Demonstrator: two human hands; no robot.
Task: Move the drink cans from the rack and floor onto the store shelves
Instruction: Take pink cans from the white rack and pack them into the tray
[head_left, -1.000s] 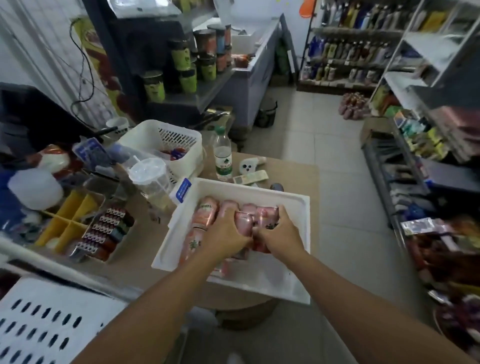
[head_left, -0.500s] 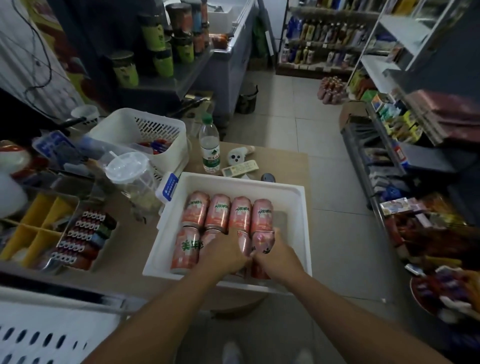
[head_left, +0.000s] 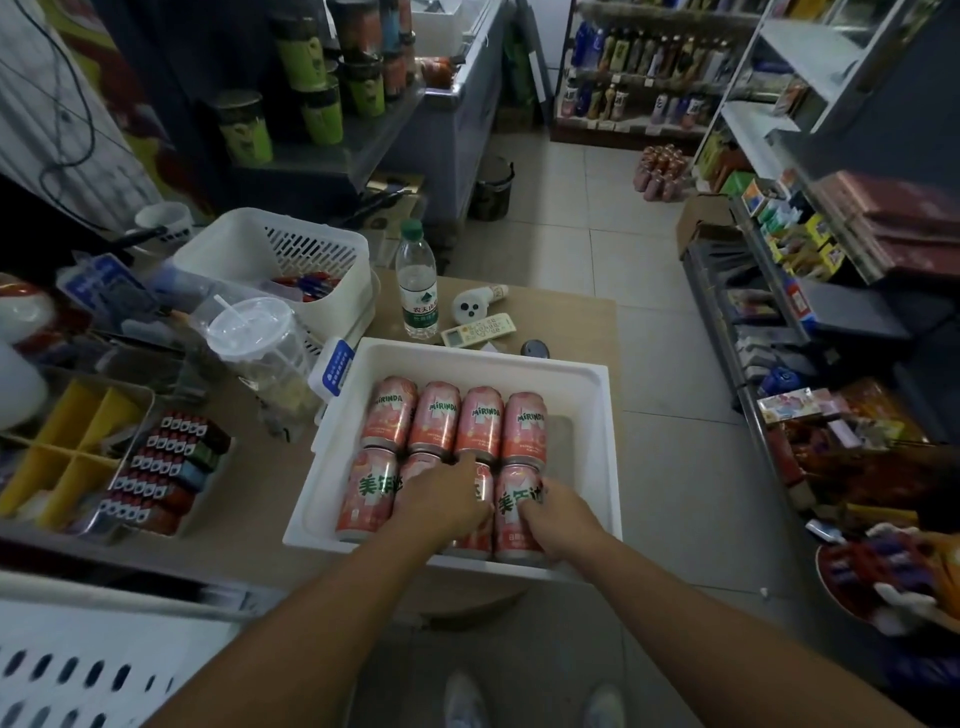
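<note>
Fingers (head_left: 462, 470) of the left hand (head_left: 441, 501) curl down over the middle of the near row of cans (head_left: 434, 421), knuckles up. The right hand (head_left: 563, 519) wraps the near-right can from its outer side, with the thumb across the label. Both forearms reach forward side by side, and the hands are almost touching.

The cans are pink with green lettering and lie on their sides in a white tray (head_left: 483, 358) on the wooden counter (head_left: 561, 322). Count: one tray, two hands, eight cans — two rows of four. The far row reads "MIRINDA"; the near row shows Chinese characters. The rows meet end to end, packed toward the tray's left wall — a bare strip of tray floor lies along the right.
</note>
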